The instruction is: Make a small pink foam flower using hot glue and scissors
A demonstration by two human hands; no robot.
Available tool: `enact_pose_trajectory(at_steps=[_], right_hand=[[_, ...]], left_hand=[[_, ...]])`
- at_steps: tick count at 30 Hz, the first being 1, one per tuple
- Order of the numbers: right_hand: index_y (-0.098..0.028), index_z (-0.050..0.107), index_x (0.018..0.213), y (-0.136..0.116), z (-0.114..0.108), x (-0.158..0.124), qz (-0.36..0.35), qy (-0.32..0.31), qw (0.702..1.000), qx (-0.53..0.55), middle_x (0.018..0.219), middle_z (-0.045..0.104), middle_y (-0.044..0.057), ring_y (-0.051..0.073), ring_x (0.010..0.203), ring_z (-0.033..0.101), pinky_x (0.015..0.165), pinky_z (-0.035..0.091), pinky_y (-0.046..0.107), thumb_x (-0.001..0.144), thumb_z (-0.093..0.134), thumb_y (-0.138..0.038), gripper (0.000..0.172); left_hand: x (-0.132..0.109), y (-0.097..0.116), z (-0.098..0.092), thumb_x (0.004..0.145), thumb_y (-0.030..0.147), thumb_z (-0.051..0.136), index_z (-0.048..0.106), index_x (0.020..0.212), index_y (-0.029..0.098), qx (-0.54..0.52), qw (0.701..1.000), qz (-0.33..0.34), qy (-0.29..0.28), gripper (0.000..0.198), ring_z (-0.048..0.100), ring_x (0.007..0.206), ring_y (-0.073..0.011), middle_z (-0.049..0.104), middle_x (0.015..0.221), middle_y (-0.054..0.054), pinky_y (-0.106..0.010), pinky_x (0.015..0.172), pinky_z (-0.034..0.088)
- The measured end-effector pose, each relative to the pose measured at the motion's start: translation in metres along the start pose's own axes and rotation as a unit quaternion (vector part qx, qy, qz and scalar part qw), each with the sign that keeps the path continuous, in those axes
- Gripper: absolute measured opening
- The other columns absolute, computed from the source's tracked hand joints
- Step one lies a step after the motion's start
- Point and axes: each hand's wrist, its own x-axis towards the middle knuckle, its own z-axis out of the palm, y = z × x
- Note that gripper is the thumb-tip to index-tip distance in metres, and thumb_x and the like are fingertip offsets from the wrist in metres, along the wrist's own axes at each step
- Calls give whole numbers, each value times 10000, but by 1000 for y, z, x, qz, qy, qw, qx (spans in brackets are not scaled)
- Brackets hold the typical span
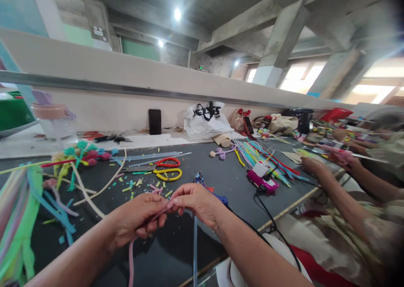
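My left hand [143, 214] is closed on a pink fuzzy stem [131, 264], like a pipe cleaner, whose free end hangs below the palm. Fingertips of my right hand [192, 200] pinch the same stem's upper end, touching the left fingers; the join between them is partly hidden. A pale blue strip [195, 249] runs down below my right hand, and I cannot tell whether it is held. Just beyond the hands lie scissors [167, 169] with red and yellow handles and short cut bits [135, 186]. A blue-handled tool [221, 199] is partly behind my right hand.
Bundled coloured stems [19, 224] fill the left side, near knotted colourful pieces [78, 156]. A phone [155, 121] leans on the back wall beside a white bag [205, 120]. More stems [261, 156] and a magenta device [262, 182] with cables lie right, near co-workers' arms [334, 194].
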Motion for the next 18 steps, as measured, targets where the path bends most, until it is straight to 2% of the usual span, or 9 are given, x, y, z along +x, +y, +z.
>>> enact_pose_trajectory(at_steps=[6,12,15,17,18], right_hand=[[-105,650,656,4,-1,2,2,13,1000,14,598,662,26,93,522,558,531,399,226,541,728,-225,183],[-116,649,629,7,-1,3,5,23,999,25,550,631,3,94,502,549,523,404,231,518,701,-215,157],[-128,639,598,9,1,3,8,38,999,24,517,610,-10,97,481,545,513,406,238,486,704,-212,154],[-135,636,586,12,1,4,9,46,998,34,516,607,-14,99,474,546,511,411,243,464,715,-230,173],[-136,636,582,13,1,5,16,46,998,37,516,607,-14,99,471,546,514,415,248,454,725,-243,189]], left_hand=[[0,-2,1,710,445,611,535,674,153,28,999,30,27,304,275,366,-20,492,536,43,-148,337,131],[-1,2,7,725,552,548,525,581,162,131,989,44,55,417,204,358,-44,300,385,86,-183,370,116],[7,-8,2,654,646,550,517,537,171,182,979,37,86,491,196,331,-47,271,350,88,-198,371,107],[18,-21,-6,618,694,541,497,498,180,206,976,32,69,529,213,312,-55,286,330,76,-208,371,100],[25,-29,-11,626,702,524,487,487,184,197,977,51,62,538,228,317,-58,310,337,68,-206,375,112]])
